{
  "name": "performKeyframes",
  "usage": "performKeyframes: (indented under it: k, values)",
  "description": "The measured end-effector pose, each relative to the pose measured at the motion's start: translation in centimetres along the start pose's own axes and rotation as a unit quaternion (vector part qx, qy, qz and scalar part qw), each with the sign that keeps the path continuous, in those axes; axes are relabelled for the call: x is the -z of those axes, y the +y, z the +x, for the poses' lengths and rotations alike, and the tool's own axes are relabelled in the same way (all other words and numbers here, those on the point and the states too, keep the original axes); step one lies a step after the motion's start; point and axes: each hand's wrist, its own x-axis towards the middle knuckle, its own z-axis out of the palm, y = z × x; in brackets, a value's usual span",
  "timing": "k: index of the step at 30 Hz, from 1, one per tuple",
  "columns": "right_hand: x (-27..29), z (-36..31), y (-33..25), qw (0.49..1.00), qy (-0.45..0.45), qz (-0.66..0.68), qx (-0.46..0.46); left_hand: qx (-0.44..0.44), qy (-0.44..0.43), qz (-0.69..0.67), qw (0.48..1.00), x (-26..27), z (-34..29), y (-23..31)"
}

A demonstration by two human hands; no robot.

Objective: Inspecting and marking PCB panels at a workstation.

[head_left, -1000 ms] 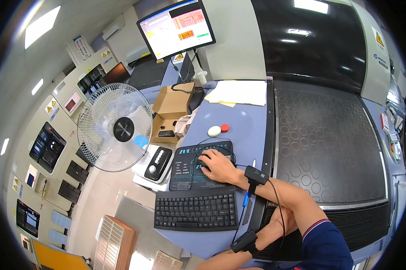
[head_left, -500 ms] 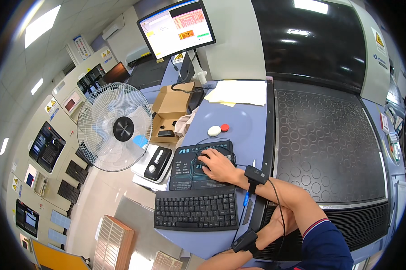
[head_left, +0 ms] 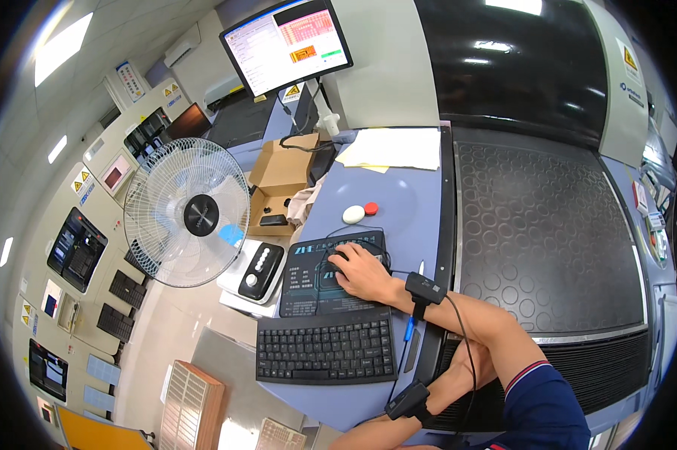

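My right hand [head_left: 362, 273] rests over a dark computer mouse [head_left: 341, 254], fingers curved round it. The hand covers most of the mouse. Beneath lies a black mouse pad [head_left: 299, 289] with light blue print. A black keyboard [head_left: 325, 349] sits just nearer than the pad. My left forearm crosses below the right one, and my left hand [head_left: 470, 367] is tucked against the right elbow. Its fingers are mostly hidden by the right arm. Both wrists wear black strapped devices with a cable.
A monitor [head_left: 286, 45] stands at the back, with white papers [head_left: 395, 148] before it. Left are a standing fan [head_left: 187, 212], an open cardboard box [head_left: 282, 169] and a black button box [head_left: 262, 270]. A blue pen [head_left: 410, 328] lies near my right wrist; a black textured machine bed [head_left: 541, 240] is right.
The view has shifted slightly, so the scene sits a little further left and up. My right hand stays on the mouse and my left hand stays by the right elbow.
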Motion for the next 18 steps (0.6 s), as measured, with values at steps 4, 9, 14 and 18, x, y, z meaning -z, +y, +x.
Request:
performKeyframes:
  k: [4,9,14,18]
  values:
    - [-0.3,0.1,0.0,1.000,-0.006,0.008,0.006,-0.032,0.216,0.025,0.975,-1.8,0.0,-0.3]
    - [-0.3,0.0,0.1,1.000,-0.008,0.016,-0.001,0.012,-0.047,0.019,0.999,0.6,0.1,0.2]
    - [-0.2,0.0,0.0,1.000,-0.009,0.020,0.001,0.014,-0.036,0.028,0.999,0.6,-0.2,0.2]
    - [-0.2,0.0,0.0,1.000,-0.007,0.020,0.004,0.015,-0.039,0.033,0.999,0.5,-0.2,0.4]
